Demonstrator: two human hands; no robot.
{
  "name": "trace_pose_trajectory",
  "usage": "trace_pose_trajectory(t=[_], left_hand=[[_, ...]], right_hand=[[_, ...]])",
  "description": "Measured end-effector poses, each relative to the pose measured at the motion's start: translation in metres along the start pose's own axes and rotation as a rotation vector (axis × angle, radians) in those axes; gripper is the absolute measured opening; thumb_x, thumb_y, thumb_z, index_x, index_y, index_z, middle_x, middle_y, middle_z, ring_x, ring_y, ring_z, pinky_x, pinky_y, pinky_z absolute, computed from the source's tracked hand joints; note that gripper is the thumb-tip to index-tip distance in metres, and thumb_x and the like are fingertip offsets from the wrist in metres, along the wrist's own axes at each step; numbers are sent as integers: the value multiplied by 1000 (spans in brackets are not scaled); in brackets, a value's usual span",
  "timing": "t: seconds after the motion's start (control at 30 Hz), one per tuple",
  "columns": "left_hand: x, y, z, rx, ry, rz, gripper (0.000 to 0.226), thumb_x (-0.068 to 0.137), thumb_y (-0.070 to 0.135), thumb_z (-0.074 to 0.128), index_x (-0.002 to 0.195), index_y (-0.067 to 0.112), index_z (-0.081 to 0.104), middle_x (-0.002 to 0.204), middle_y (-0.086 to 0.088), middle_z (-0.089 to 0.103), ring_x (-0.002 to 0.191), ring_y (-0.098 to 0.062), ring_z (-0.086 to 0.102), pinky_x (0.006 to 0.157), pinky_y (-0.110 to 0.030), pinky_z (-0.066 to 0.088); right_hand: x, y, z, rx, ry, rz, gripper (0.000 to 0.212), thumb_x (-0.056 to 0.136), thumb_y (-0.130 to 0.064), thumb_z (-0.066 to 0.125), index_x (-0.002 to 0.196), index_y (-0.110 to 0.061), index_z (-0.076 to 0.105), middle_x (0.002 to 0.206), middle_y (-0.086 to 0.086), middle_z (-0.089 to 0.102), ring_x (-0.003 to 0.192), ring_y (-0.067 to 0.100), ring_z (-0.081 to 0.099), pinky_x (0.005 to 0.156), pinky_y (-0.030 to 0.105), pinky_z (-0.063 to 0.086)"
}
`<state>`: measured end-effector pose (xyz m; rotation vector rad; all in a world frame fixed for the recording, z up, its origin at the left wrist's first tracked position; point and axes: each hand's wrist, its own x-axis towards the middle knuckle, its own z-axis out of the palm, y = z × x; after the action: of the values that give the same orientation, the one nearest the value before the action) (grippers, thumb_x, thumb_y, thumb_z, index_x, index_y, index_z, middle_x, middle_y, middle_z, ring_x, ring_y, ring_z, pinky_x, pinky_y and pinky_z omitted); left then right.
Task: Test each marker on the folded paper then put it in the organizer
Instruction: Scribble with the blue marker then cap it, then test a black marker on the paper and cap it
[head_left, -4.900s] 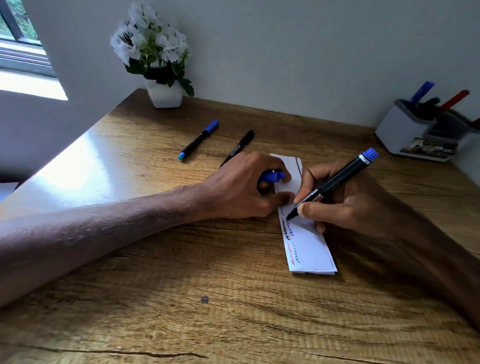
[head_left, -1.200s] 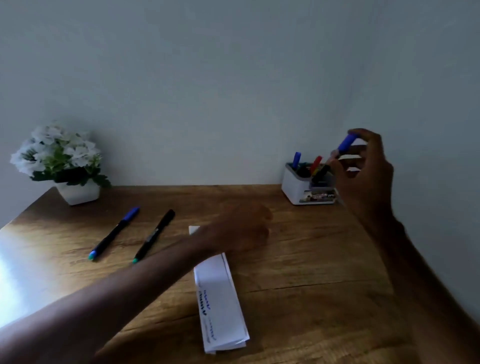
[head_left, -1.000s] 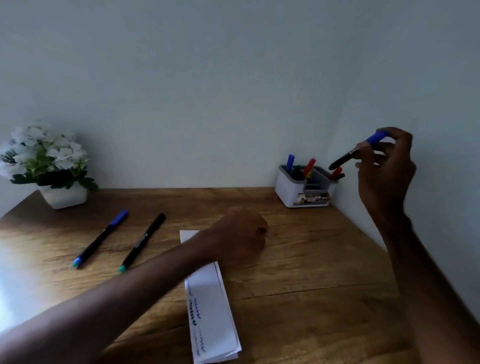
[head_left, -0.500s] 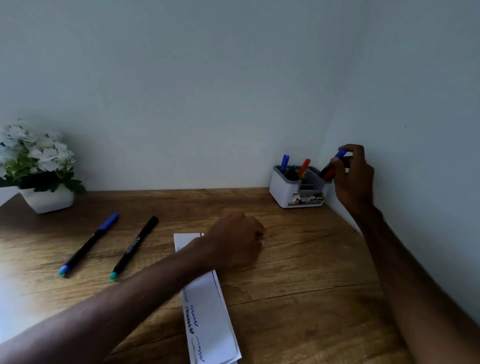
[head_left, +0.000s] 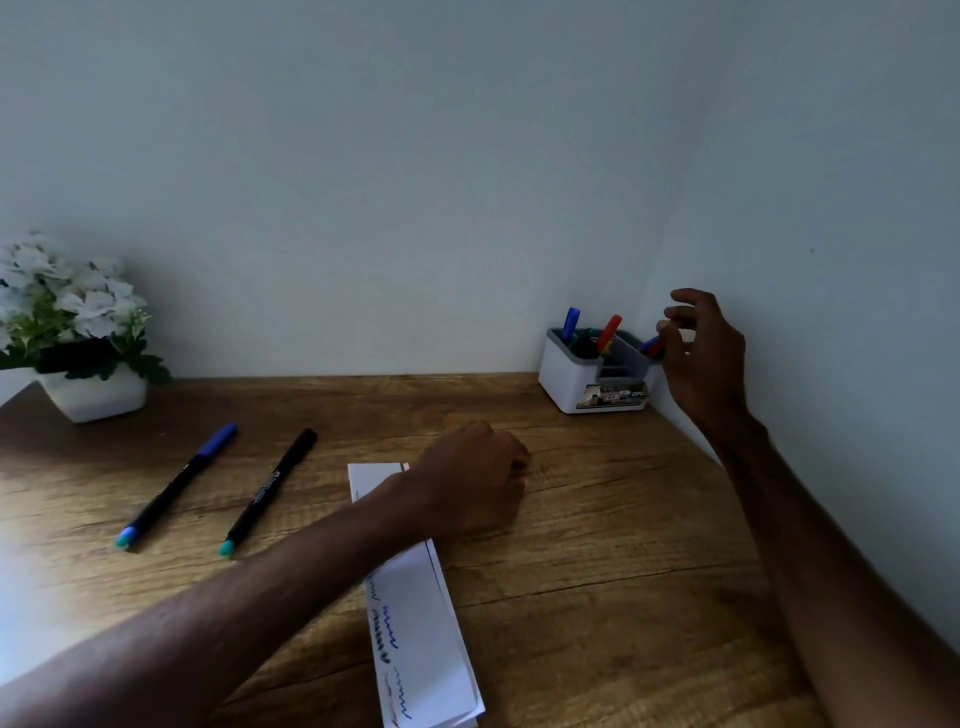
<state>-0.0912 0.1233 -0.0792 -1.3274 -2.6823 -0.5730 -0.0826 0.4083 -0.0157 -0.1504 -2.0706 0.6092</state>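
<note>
The folded paper lies flat at lower centre, with blue, black and red squiggles along its left edge. Left of it a blue-capped marker and a black marker lie aslant, both capped. At centre right the white organizer holds a blue marker and a red marker, both tilted.

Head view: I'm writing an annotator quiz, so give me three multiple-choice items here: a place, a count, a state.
1. Where on the brown wooden desk stands the white-and-grey plastic organizer?
A. back right corner
B. front left corner
C. centre
2. How many markers lie loose on the desk?
A. one
B. two
C. four
3. The right hand is:
A. gripping a marker
B. open, empty
C. a fist

1 A: it stands at the desk's far right end.
2 B: a blue-capped black marker and a black-capped black marker.
3 B: fingers loosely spread, holding nothing.
</note>
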Motion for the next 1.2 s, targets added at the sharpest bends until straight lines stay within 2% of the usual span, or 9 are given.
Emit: trace_pose_trajectory(t=[0.17,0.37,0.43,0.53,0.7,0.8,0.97,1.1,1.2], left_hand=[[-1,3,-2,10,-12,-1,36,101,34,53,130,16,68,123,-2,71,115,-19,61,95,-35,54],[-5,6,-7,13,-47,7,38,104,35,51,134,15,64,123,-6,70,116,-21,62,94,-34,53],[-7,6,-9,22,-71,8,41,104,37,52,139,16,60,126,-5,69,117,-20,61,92,-30,51],[-11,3,-15,32,-90,9,37,102,37,56,133,18,64,123,-2,71,107,-16,66,89,-31,55],[-36,-7,-27,45,30,-70,17,95,30,60,99,22,75,98,6,75,78,-7,65,72,-33,58],[-63,-10,-43,99,130,-166,22,94,21,58,110,21,74,112,0,74,93,-19,70,78,-39,60],[-111,-21,-56,259,364,-218,19,91,19,62,106,21,75,114,1,74,107,-21,67,85,-36,54],[-138,-34,-54,440,403,-316,19,86,17,67,103,14,75,113,-6,74,111,-29,62,88,-42,51],[-148,-45,-58,420,366,-452,31,89,23,64,119,12,66,121,-12,68,114,-32,58,93,-43,49]], right_hand=[[-8,-7,-3,-18,59,-26,36,93,0,66,127,-6,58,122,12,67,112,22,63,90,47,57],[-25,-37,-4,-20,133,-162,31,90,4,63,120,-7,62,119,9,66,111,23,62,87,40,57],[-32,-52,-4,-3,120,-220,29,90,5,62,116,-7,64,116,9,67,105,24,64,83,33,57],[-46,-83,0,74,71,-304,23,88,6,60,107,-7,66,108,7,69,98,21,65,81,27,54],[-78,-128,21,122,-162,-440,15,89,3,63,95,-8,70,95,3,71,90,14,65,79,28,55],[-95,-142,31,134,-306,-513,15,87,0,61,89,-11,71,90,0,70,85,14,64,72,36,55],[-121,-165,39,199,-504,-557,15,85,-4,68,86,-17,76,84,-7,74,70,4,63,59,28,54],[-140,-175,45,172,-663,-615,16,86,-7,67,91,-19,76,90,-6,75,68,9,66,59,26,54],[-145,-179,45,167,-718,-645,17,87,-5,67,92,-20,75,94,-7,74,73,6,65,62,17,51]])
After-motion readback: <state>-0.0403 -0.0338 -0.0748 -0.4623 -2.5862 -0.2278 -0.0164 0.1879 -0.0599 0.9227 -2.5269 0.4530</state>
